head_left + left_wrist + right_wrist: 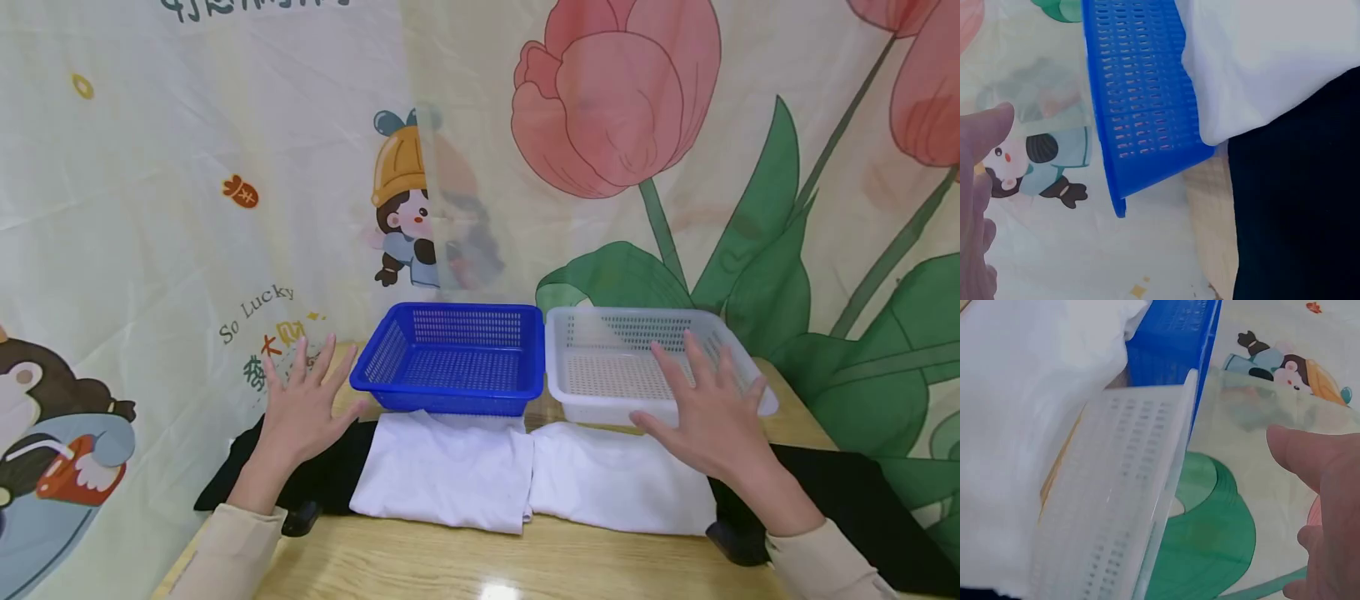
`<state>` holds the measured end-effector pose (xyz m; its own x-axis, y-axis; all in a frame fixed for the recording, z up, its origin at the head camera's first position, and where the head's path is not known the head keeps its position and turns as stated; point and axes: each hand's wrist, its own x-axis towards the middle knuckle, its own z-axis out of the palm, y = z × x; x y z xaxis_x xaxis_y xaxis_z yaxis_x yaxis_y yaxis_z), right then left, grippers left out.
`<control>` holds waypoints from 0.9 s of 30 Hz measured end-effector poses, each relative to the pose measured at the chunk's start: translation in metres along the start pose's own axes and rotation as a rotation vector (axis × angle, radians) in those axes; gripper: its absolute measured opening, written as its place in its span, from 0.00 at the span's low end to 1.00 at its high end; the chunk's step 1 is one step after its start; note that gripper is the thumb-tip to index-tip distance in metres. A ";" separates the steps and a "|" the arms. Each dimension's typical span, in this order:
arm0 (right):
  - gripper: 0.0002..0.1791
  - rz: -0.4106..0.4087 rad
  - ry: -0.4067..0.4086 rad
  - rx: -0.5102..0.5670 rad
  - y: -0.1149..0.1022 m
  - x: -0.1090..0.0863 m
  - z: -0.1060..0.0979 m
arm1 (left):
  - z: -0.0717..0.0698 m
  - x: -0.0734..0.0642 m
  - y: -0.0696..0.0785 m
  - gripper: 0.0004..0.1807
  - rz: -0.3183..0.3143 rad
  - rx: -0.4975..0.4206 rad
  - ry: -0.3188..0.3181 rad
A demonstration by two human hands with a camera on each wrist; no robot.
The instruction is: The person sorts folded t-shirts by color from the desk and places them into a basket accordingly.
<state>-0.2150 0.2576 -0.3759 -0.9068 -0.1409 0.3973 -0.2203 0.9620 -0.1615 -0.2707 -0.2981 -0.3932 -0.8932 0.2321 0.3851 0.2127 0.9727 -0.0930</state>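
My left hand (303,410) is raised with its fingers spread, left of the blue basket (457,398) and above black cloth (330,467). Fingers also spread wide, my right hand (712,408) hovers in front of the white basket (600,408). Neither hand holds anything. Both baskets are plastic with slotted walls and stand side by side, nothing visible inside. In front of the blue one lies a folded white cloth (446,471). A second white cloth (618,479) lies beside it, before the white basket. Each wrist view shows the thumb and some fingertips apart from the baskets.
The wooden table (420,567) carries everything. More black cloth (847,492) extends past its right side. Behind the table hangs a printed curtain (315,167) with tulips and cartoon figures. Small dark objects (302,518) sit by both wrists.
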 end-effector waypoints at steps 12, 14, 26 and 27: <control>0.54 -0.030 -0.139 0.427 -0.040 0.009 0.007 | -0.006 -0.001 -0.003 0.51 -0.041 -0.335 -0.095; 0.53 -0.025 -0.164 0.489 -0.044 0.008 0.010 | -0.004 -0.002 -0.005 0.50 -0.057 -0.419 -0.131; 0.48 0.203 -0.472 0.954 -0.068 0.004 0.035 | 0.007 -0.017 -0.017 0.37 -0.071 -0.774 -0.268; 0.48 0.223 -0.493 0.994 -0.070 0.004 0.039 | 0.008 -0.018 -0.018 0.38 -0.091 -0.805 -0.301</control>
<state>-0.2171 0.1804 -0.3978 -0.9561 -0.2775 -0.0942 -0.0244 0.3956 -0.9181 -0.2613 -0.3195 -0.4057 -0.9632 0.2533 0.0895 0.2493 0.7185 0.6493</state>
